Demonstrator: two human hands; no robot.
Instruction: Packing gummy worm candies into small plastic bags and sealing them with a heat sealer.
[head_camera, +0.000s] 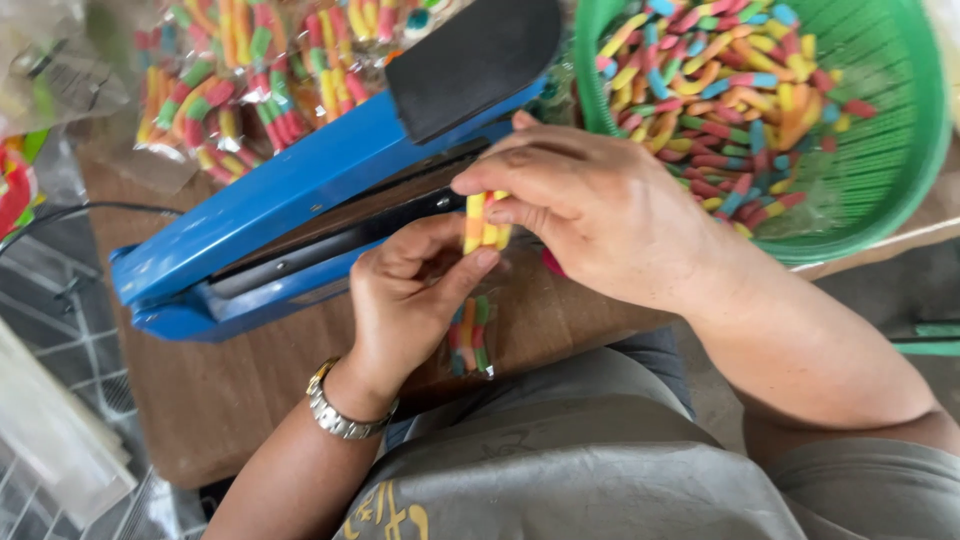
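Blue metal heat sealer (290, 190), long flat body, black padded press arm raised at its far end, sits diagonally on a brown wood-grain board (210, 390). Green plastic mesh basket (900, 130), round, slotted wall, upper right, full of sugar-coated gummy strips (730, 100) in red, yellow, orange, green and blue, grainy matte surface. Sealed clear bags of the same sweets (240, 80) piled upper left behind the sealer, glossy film.

Your left hand (415, 295) comes up from below, wrist bent back, metal link watch (335, 410) on the wrist. Fingers curled in narrow, thumb pressed up against a clear plastic pouch (472, 335) that hangs below the hand with a few striped strips already inside, over the board's near edge just above your lap.

Your right hand (590, 215) reaches in from the right, forearm across the lower right, palm down, knuckles up. Thumb and forefinger pinched tight on a small bundle of yellow-orange gummy strips (485, 222), held upright right at the pouch mouth, touching your left thumb tip. Other fingers folded loosely. Both hands meet just in front of the sealer's jaw, basket just behind the right hand.
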